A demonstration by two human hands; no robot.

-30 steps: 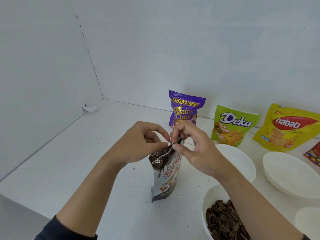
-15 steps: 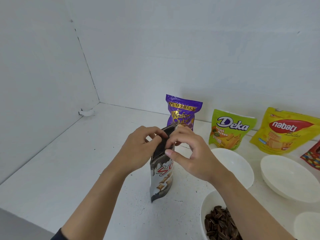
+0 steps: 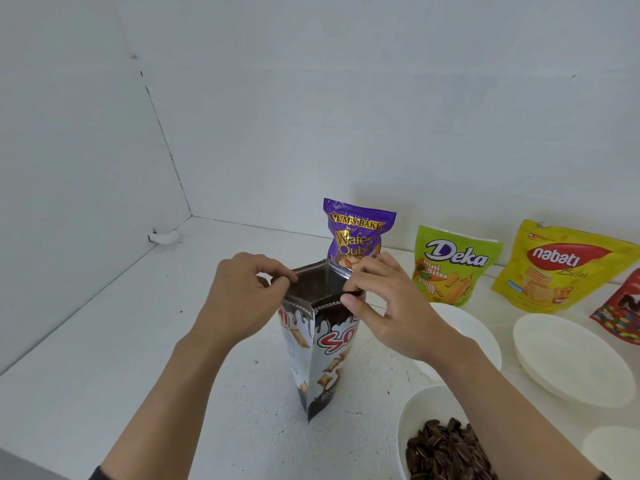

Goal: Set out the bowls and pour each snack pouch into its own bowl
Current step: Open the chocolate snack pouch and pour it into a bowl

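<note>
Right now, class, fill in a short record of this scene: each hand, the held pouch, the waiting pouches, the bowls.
Left hand: pinches left rim of brown-and-white pouch
Right hand: pinches its right rim
Held pouch: upright, mouth open
Waiting behind: purple pouch, green pouch, yellow pouch, red pouch
Seed bowl: holds dark seeds
Empty bowls: one beside right wrist, one farther right

Plain white back wall (image 3: 346, 98) meets white side wall (image 3: 69, 150) at a corner seam (image 3: 162, 140) w/ dark chipped spots. White lump (image 3: 166, 237) at side wall's base. Matte white surface (image 3: 121, 358), few dark specks. Soft, even light.
</note>
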